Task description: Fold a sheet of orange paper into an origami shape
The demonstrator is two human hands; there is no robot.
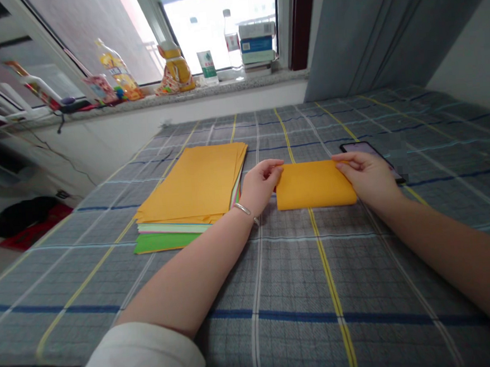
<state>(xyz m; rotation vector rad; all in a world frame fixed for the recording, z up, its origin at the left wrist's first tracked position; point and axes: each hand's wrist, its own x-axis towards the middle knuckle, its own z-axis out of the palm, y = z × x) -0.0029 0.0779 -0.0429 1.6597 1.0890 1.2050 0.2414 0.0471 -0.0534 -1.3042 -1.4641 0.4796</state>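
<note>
A folded sheet of orange-yellow paper (315, 185) is stretched between my two hands, its folded edge toward me. My left hand (265, 176) pinches the paper's far left corner between thumb and fingers; a silver bangle circles that wrist. At the far right corner, my right hand (362, 172) grips the paper in the same way. Left of my left hand lies a stack of coloured paper (194, 181), orange sheets on top with white, pink and green ones showing below. A phone (373, 155) lies flat just behind my right hand, partly covered by it.
The grey checked cloth (293, 269) covers the broad surface under everything. Along the windowsill (221, 89) stand a juice bottle (120, 72), a yellow container (177, 68), a clear bottle (231, 39) and stacked boxes (256, 46). A grey curtain (368, 29) hangs at the right.
</note>
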